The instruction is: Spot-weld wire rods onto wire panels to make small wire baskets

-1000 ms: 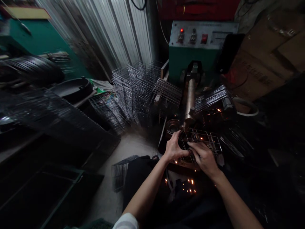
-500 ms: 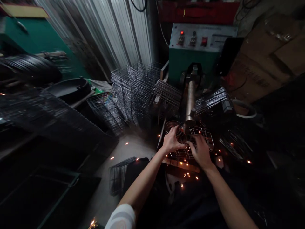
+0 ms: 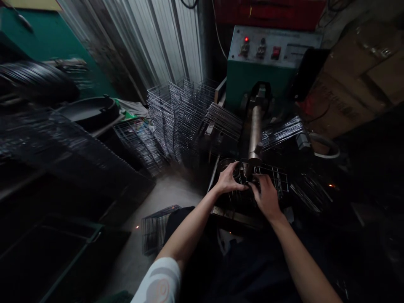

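Both of my hands rest on a small wire grid basket (image 3: 274,178) under the tip of a copper welding arm (image 3: 255,134). My left hand (image 3: 227,181) grips the basket's left rim with curled fingers. My right hand (image 3: 267,198) presses down on its near edge, fingers bent around the wires. The arm sticks out of a green welding machine (image 3: 252,80) whose grey panel shows a lit red lamp. Bundles of straight wire (image 3: 280,131) lie to either side of the arm.
Tall stacks of finished wire grids (image 3: 176,118) stand left of the machine against a corrugated metal wall. More grids lean lower left (image 3: 139,145) and on the floor (image 3: 154,229). A dark round pan (image 3: 88,111) sits at left. Cardboard boxes (image 3: 356,80) fill the right.
The shower of sparks around the basket has died out, leaving one or two glowing specks. My hands and the basket have shifted slightly up and back toward the welding arm.
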`<state>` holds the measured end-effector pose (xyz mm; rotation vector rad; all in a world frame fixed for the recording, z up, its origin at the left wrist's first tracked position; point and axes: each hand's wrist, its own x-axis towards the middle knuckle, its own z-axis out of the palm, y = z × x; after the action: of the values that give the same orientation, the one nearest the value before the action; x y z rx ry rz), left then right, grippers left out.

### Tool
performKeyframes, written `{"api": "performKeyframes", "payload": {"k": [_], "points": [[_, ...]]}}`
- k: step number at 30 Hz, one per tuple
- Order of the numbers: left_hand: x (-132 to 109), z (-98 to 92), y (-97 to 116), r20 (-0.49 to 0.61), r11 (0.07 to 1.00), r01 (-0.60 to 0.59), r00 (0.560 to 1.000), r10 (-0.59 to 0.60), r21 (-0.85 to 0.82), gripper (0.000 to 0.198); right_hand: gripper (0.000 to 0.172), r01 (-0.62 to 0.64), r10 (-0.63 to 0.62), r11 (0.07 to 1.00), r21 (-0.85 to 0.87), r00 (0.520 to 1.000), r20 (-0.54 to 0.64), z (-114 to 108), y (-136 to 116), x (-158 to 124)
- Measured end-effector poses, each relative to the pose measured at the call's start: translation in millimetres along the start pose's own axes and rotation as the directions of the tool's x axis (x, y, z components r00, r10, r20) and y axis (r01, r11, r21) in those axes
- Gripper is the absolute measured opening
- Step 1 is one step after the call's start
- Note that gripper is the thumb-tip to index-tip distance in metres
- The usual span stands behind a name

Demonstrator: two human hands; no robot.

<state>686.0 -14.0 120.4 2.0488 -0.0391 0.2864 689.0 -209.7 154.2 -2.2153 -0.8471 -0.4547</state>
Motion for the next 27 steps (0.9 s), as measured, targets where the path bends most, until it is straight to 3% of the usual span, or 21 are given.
{"api": "performKeyframes", "payload": {"k": [7, 15, 27], "points": [[14, -5.7, -5, 0.022, 0.999, -0.016, 1.0, 0.016, 0.037, 0.112, 0.025, 0.027, -0.028, 0.999, -0.022, 0.999, -0.031, 1, 10, 11], [13, -8.8, -4, 0.017, 0.998, -0.006, 1.0, 0.005, 0.067, 0.113, 0.033, 0.023, -0.024, 0.999, -0.035, 0.999, -0.04, 6, 12, 14], [16, -12.2, -7, 0.013, 0.995, -0.018, 1.0, 0.017, 0.098, 0.111, 0.031, 0.008, -0.009, 1.0, -0.016, 0.997, -0.071, 12, 15, 16]]}}
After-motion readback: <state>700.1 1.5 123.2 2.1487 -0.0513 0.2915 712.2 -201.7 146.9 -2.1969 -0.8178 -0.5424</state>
